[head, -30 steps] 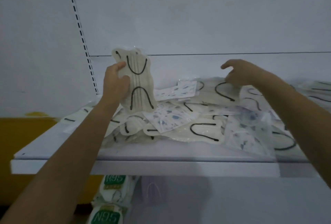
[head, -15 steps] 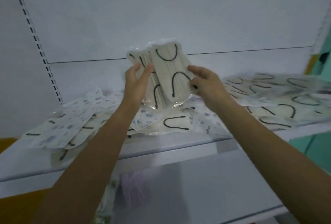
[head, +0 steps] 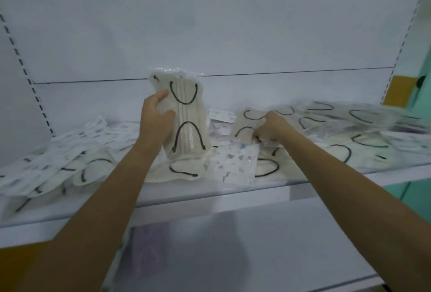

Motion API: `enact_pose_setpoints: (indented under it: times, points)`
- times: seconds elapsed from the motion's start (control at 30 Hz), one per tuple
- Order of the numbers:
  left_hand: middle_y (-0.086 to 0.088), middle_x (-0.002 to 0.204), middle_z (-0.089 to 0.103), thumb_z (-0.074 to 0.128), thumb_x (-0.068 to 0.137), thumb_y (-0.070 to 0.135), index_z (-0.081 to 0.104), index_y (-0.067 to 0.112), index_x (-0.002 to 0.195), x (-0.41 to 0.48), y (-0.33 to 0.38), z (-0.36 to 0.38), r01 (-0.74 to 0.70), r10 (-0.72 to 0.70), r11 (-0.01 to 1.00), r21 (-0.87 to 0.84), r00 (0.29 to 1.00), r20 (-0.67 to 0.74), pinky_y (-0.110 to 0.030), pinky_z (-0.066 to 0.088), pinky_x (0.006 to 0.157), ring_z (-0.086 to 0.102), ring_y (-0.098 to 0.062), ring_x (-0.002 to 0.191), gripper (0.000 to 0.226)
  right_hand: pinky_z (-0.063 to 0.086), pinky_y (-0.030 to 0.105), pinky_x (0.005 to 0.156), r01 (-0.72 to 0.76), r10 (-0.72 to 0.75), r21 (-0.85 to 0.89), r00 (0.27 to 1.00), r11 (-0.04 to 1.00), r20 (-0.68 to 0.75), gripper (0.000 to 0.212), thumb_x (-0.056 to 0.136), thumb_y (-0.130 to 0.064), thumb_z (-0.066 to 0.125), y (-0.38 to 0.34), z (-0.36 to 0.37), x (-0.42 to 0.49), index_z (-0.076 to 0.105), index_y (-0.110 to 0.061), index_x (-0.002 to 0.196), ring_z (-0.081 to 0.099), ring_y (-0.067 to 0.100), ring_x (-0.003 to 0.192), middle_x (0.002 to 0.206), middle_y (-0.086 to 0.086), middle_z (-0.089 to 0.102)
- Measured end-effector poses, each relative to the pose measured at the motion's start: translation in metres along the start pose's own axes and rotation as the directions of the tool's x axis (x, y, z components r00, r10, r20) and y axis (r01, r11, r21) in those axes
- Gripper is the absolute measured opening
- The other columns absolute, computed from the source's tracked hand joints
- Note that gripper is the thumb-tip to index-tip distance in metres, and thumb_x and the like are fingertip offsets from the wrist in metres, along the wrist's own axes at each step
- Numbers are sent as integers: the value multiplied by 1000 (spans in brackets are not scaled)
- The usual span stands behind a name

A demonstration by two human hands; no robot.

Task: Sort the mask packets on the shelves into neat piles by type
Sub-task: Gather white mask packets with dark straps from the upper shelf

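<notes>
Currently: the left hand is raised over the shelf, its forearm coming up from 7 o'clock of the frame. Its fingers and thumb are curled round the left edge of the cream packet stack. The right hand reaches in from 4 o'clock, knuckles up, fingers curled tight. It pinches a single cream packet by its right edge. That packet sits at 3 o'clock of the stack, near it but apart.

Surroundings: a patterned packet lies flat at 5 o'clock of the stack, just beside its lower end. A loose cream packet lies directly below at 6 o'clock. Blurred patterned packets are heaped at 9 o'clock. More cream packets spread overlapping towards 3 o'clock, behind the right wrist. The right hand hides part of the pile under it. The white back panel fills 12 o'clock.

Orientation: the stack stands upright, face to the camera, long axis 12 to 6. Its upper black ear loop opens upward and its lower one arches downward. Its bottom edge meets the packets beneath (resting or just above, cannot tell). The single packet is tilted, long axis roughly 1 to 7, lifted off the pile at its left edge.
</notes>
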State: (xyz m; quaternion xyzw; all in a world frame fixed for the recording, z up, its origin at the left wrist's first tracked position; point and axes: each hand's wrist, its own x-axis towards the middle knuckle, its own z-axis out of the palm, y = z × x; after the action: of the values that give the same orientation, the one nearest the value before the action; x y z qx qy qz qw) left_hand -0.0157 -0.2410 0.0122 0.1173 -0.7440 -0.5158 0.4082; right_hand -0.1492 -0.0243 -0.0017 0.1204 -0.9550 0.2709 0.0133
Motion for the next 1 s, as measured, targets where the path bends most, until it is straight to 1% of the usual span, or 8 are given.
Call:
enact_pose_setpoints:
  times: [0.17, 0.4, 0.47, 0.57, 0.67, 0.8, 0.9, 1.0]
  points:
    - [-8, 135, 43, 45, 86, -4, 45, 12, 133, -9, 18, 31, -14, 18, 998, 54, 998, -61, -37, 39, 106, 45, -21, 123, 49, 47, 29, 72, 141, -104, 404, 988, 904, -111, 51, 86, 1, 50, 32, -26, 13, 42, -11, 135, 54, 25, 99, 123, 16, 53]
    - [-1, 109, 50, 51, 94, 25, 58, 18, 112, -28, 43, 84, 51, -50, 999, 6, 997, -52, -30, 40, 95, 51, -14, 102, 20, 47, 16, 60, 283, -267, 921, 940, 268, -212, 41, 86, 11, 47, 38, -65, 0, 53, -14, 117, 57, 12, 77, 96, 2, 58]
    - [3, 89, 55, 53, 93, 34, 58, 26, 83, -34, 54, 102, 97, -99, 985, -145, 995, -5, -31, 43, 83, 53, -13, 84, 14, 43, 14, 54, 301, -308, 893, 931, 335, -198, 41, 85, 11, 49, 34, -54, -7, 53, -10, 120, 55, 10, 70, 96, 0, 56]
    - [2, 112, 56, 61, 88, 21, 57, 17, 116, -35, 54, 121, 88, -87, 995, -53, 996, 31, -27, 47, 90, 53, -13, 104, 28, 48, 13, 62, 350, -392, 775, 909, 526, -144, 34, 88, -5, 59, 35, -36, -11, 55, -17, 120, 57, 8, 75, 106, -2, 55]
    - [-4, 133, 45, 59, 84, 3, 44, 14, 134, -28, 43, 120, 6, -7, 995, 99, 1000, 6, -29, 44, 99, 47, -16, 119, 54, 52, 27, 74, 312, -306, 777, 938, 546, -162, 32, 91, -17, 58, 52, -47, 10, 53, -13, 122, 59, 15, 80, 100, 1, 56]
    - [-5, 134, 45, 51, 83, -5, 46, 18, 133, -14, 28, 113, 8, -6, 998, 61, 1000, -26, -31, 46, 97, 48, -18, 119, 56, 44, 24, 81, 233, -232, 345, 972, 909, -43, 49, 90, -30, 60, 72, -55, 43, 44, -13, 133, 57, 23, 103, 122, 8, 57]
    - [-5, 133, 47, 48, 85, -2, 52, 17, 127, -11, 12, 115, 55, -52, 997, 62, 997, -51, -31, 45, 98, 48, -20, 120, 47, 35, 34, 102, 235, -240, 48, 949, 971, 206, 73, 86, -41, 62, 66, -38, 55, 30, -10, 143, 43, 28, 128, 142, 13, 42]
    - [-4, 134, 47, 48, 87, -1, 55, 13, 125, -10, 5, 115, 67, -61, 995, 76, 995, -81, -29, 41, 102, 46, -19, 122, 41, 35, 38, 105, 232, -233, 34, 943, 972, 237, 78, 83, -29, 68, 53, -37, 64, 26, -10, 145, 37, 30, 132, 148, 11, 34]
